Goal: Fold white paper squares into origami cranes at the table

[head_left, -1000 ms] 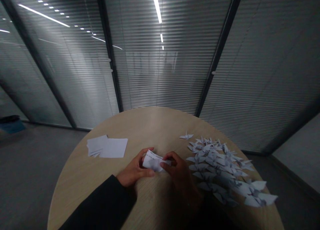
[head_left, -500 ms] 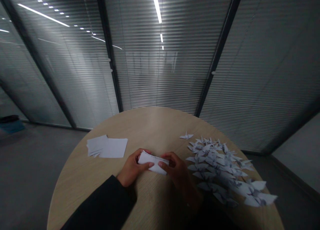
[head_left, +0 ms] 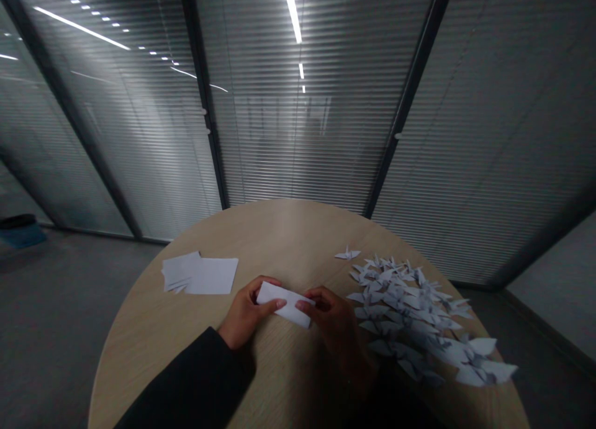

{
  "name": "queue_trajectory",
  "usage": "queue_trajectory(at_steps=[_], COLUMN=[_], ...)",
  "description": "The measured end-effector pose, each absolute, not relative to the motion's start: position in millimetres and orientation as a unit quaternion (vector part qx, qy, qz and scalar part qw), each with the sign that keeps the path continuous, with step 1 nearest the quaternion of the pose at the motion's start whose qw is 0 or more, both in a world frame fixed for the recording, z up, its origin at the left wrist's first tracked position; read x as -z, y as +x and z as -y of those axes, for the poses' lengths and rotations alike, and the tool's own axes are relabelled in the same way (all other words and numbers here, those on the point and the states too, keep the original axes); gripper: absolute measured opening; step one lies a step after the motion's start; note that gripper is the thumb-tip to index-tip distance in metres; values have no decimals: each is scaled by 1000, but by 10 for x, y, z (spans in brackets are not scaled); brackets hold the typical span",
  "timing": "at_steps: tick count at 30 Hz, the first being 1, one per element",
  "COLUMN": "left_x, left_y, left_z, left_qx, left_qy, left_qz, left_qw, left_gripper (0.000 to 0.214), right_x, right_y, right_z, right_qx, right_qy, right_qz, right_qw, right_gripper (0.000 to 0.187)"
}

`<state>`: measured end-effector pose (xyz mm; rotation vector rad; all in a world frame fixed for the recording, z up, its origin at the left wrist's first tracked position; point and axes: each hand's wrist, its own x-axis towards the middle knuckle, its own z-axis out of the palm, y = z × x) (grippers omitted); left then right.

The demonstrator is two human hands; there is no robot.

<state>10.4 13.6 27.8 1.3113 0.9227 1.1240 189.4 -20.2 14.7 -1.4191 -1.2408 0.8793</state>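
Note:
A folded white sheet of paper (head_left: 292, 313), a narrow rectangle, is held between my two hands above the front half of the table. My left hand (head_left: 250, 314) grips its left end, thumb lying on top and fingers behind. At the other end, my right hand (head_left: 329, 314) pinches the paper with its thumb on the near face and fingers curled behind. Both thumbs point toward each other across the strip. The fingers behind the paper are partly hidden.
Loose white paper sheets (head_left: 212, 276) lie at the left on the round wooden table (head_left: 298, 230). Many folded paper cranes (head_left: 410, 298) crowd the right side, with a single crane (head_left: 347, 253) a little apart. Glass panels with blinds stand behind; a blue bin (head_left: 22, 231) is on the floor.
The folded paper has flattened: its upper edge was bowed with layers showing and is now straight. My thumbs have shifted slightly; both hands keep their hold.

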Motion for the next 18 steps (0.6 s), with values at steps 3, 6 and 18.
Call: queue_trajectory(at_steps=[3, 6, 18], left_x=[-277, -276, -173], left_y=[105, 104, 91], left_z=[-131, -132, -162], left_qx=[-482, -481, -487], left_qy=[565, 574, 601], left_qz=[-384, -381, -360], left_qw=[549, 542, 522], left_gripper=[36, 39, 24], right_x=[-151, -163, -263], right_y=[1900, 1895, 1871], right_z=[207, 216, 241], right_qx=[-357, -356, -334], right_qy=[-587, -587, -601], right_qz=[523, 523, 530], right_qw=[506, 505, 496], right_gripper=[24, 27, 29])
